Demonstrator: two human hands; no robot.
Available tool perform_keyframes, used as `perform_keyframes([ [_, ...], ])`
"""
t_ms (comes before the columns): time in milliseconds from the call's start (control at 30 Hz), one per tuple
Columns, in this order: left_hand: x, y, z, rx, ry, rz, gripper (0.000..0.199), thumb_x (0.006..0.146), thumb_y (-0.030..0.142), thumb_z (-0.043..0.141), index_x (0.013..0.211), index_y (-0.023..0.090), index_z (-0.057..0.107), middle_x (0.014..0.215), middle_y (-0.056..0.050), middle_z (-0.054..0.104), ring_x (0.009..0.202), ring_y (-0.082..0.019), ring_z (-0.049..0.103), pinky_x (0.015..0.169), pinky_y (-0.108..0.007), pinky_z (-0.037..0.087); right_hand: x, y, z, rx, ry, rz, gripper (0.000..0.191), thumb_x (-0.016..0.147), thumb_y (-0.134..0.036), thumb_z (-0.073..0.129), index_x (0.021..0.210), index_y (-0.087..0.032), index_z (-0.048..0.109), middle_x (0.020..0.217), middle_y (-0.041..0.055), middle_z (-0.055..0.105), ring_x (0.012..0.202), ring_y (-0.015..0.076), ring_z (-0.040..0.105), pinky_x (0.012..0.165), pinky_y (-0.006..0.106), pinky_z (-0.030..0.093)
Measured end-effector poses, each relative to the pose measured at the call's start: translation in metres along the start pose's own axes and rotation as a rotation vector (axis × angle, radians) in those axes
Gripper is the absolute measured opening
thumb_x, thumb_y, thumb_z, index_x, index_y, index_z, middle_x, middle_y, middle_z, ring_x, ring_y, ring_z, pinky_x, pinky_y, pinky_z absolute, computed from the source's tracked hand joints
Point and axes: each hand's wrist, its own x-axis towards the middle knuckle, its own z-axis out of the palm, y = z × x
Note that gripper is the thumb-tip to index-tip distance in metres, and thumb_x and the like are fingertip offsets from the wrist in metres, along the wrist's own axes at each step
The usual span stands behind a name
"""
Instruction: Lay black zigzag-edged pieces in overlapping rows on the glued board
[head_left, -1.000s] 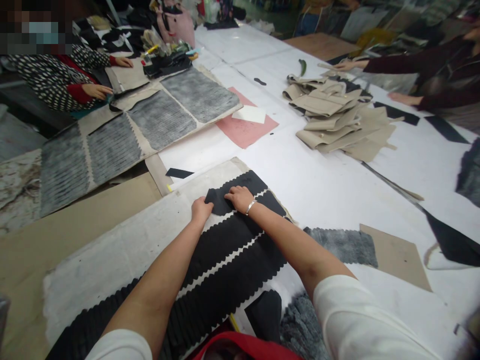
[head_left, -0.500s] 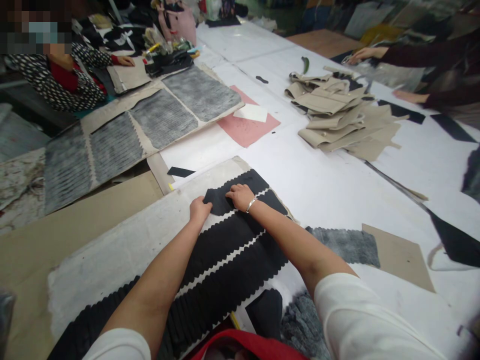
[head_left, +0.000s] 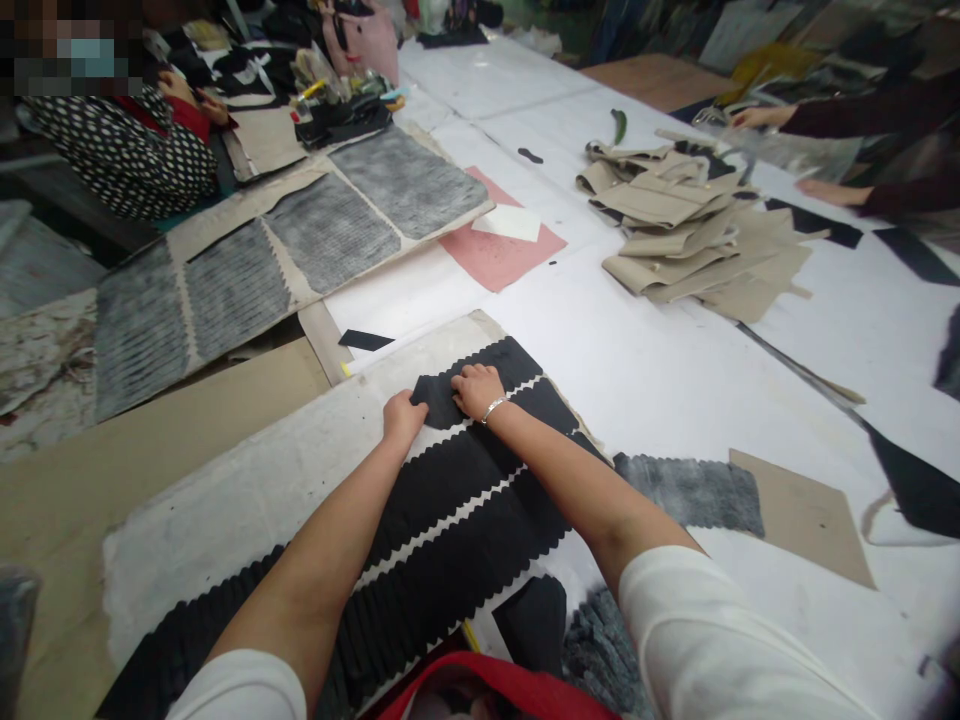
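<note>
My left hand (head_left: 404, 418) pinches the left end of a black fabric piece (head_left: 441, 405) with zigzag edges, thumb against its edge. Just to the right, my right hand (head_left: 478, 390), a silver bracelet at its wrist, has its fingers bent and closed on the same piece; the fingertips are partly hidden. Under both hands lies a pale board (head_left: 247, 510). Black zigzag-edged strips (head_left: 457, 545) cover its near side in overlapping rows, with thin pale gaps between the rows.
Another board with grey pieces (head_left: 330, 230) lies at the left, near a co-worker in a dotted sleeve (head_left: 180, 165). Beige fabric parts (head_left: 675, 220) are heaped at the right, close to another person's hands. A pink sheet (head_left: 502, 255) and a grey strip (head_left: 690, 490) lie on the white table.
My hands keep almost the same places on the black piece. The co-worker at the left has lifted a hand from the beige stack and brought both hands together. The view has shifted slightly.
</note>
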Motion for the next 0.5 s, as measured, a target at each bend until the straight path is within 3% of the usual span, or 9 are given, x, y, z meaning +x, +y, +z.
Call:
perform_keyframes([
  [500, -0.002, -0.011, -0.005, 0.071, -0.012, 0.006, 0.028, 0.073, 0.029, 0.056, 0.095, 0.016, 0.068, 0.094, -0.009, 0.070, 0.093, -0.024, 0.063, 0.079, -0.029, 0.045, 0.009, -0.007, -0.005, 0.059, -0.063, 0.097, 0.027, 0.079, -0.027, 0.053, 0.103, -0.019, 0.062, 0.109, 0.0120, 0.057, 0.100, 0.0265, 0.049, 0.081, 0.039, 0.035],
])
